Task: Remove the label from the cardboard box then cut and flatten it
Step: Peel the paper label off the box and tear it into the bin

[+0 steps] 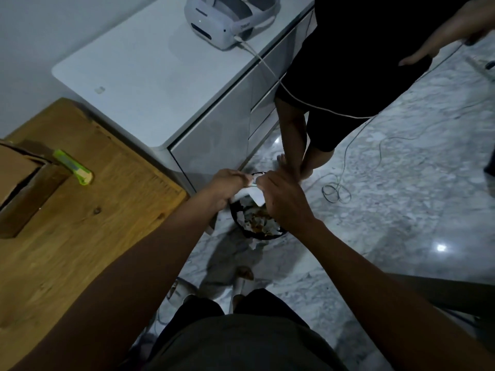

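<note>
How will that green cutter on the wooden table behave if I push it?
The green cutter lies flat on the wooden table, so it would probably slide, not roll. It looks small and light. Its casing seems plastic, so likely stiff, perhaps slippery.

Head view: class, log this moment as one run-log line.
hands: left, right both grip label | place: over bin | box, cutter: on table

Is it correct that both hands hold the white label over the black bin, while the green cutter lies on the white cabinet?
Not quite. The head view shows the green cutter on the wooden table, not the cabinet. Both the left hand and right hand do hold the white label over the black bin.
</note>
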